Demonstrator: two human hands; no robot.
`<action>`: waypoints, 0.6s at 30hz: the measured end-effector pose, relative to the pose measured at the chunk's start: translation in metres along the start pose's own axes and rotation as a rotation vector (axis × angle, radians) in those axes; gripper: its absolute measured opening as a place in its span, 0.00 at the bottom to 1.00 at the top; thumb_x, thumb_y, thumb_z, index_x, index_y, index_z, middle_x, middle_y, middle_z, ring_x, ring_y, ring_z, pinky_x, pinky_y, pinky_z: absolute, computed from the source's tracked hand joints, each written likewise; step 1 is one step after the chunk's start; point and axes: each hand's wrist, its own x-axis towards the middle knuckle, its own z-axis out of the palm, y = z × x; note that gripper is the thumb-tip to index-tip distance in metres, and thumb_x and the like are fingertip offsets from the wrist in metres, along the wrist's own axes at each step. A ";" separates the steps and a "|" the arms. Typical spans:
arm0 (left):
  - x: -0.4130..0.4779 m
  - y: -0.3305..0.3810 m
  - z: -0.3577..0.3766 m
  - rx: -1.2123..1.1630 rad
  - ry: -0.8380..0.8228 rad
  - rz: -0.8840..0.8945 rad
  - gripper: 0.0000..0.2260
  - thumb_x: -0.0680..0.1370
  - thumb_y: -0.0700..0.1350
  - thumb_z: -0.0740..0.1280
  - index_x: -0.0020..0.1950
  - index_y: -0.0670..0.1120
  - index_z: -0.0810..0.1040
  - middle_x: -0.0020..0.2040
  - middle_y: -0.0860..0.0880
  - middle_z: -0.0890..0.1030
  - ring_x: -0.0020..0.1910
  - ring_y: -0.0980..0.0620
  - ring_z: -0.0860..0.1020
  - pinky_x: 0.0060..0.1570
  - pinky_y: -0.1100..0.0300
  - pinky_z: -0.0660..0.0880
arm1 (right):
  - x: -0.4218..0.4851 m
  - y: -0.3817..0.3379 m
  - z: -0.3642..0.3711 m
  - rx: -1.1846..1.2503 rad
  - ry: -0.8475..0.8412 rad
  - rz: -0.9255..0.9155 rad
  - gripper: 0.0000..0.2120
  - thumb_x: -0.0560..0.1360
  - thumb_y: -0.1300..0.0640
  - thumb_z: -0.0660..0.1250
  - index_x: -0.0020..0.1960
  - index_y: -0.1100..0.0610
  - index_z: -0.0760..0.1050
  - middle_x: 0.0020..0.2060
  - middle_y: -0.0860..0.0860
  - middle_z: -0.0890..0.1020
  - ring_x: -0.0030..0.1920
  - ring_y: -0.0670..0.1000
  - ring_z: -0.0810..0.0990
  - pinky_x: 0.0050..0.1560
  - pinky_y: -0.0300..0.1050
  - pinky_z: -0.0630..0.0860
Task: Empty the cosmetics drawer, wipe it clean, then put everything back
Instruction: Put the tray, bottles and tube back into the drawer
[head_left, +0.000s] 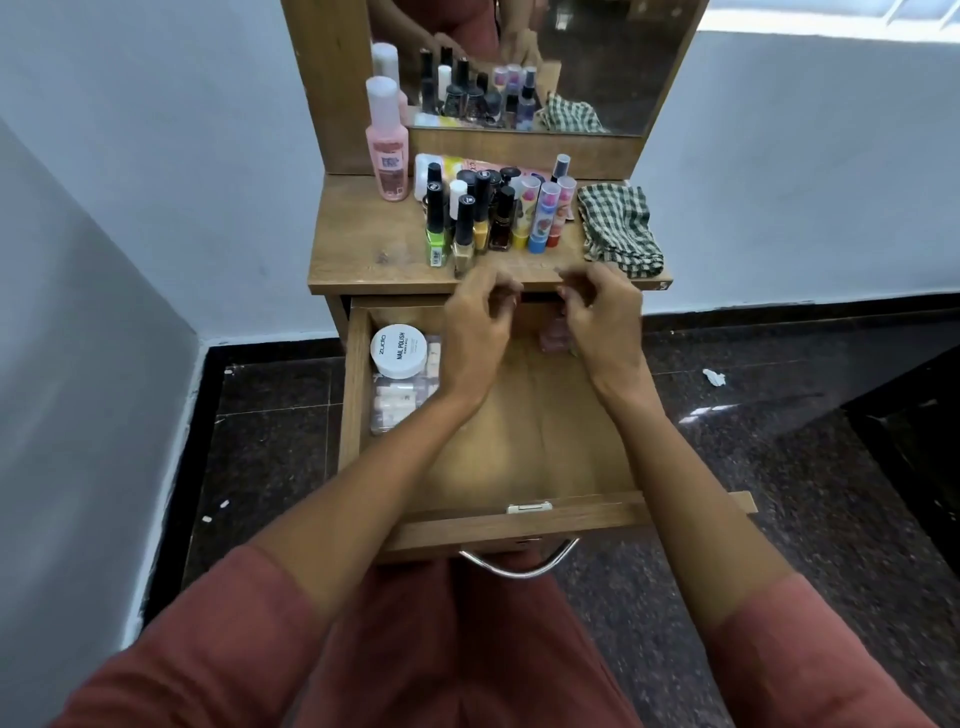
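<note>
Open drawer (530, 431) below wooden surface (358, 244), white jar (399, 351) in its left corner, left hand (478, 327) and right hand (605, 322) over its back, fingers (500, 292) curled, grip unclear, bottles (478, 218) and checked cloth (618, 228) on surface, mirror (597, 62), white walls (156, 130), dark floor (779, 467).

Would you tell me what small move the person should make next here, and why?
Probably the left hand should lift the white jar from the drawer onto the tabletop: the jar and the clear box beneath it sit inside, while the bottles already stand on top.
</note>
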 end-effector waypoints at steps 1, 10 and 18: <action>0.005 0.002 -0.009 0.006 0.044 0.026 0.05 0.72 0.31 0.65 0.44 0.38 0.77 0.42 0.45 0.78 0.42 0.56 0.75 0.45 0.73 0.70 | 0.004 -0.013 0.003 0.041 -0.008 -0.041 0.10 0.71 0.69 0.66 0.52 0.66 0.78 0.48 0.60 0.81 0.47 0.48 0.76 0.47 0.22 0.68; 0.066 0.002 -0.056 0.109 0.177 -0.011 0.15 0.74 0.33 0.62 0.60 0.40 0.75 0.58 0.41 0.75 0.58 0.47 0.73 0.56 0.67 0.70 | 0.043 -0.079 0.042 0.087 -0.130 -0.205 0.20 0.71 0.60 0.70 0.62 0.59 0.73 0.54 0.55 0.76 0.49 0.46 0.73 0.52 0.35 0.73; 0.074 -0.002 -0.059 0.135 0.063 -0.014 0.10 0.73 0.36 0.68 0.54 0.42 0.77 0.51 0.46 0.81 0.48 0.54 0.78 0.46 0.72 0.71 | 0.047 -0.074 0.044 0.047 -0.142 -0.198 0.09 0.70 0.70 0.66 0.49 0.64 0.78 0.47 0.58 0.79 0.44 0.47 0.73 0.43 0.29 0.68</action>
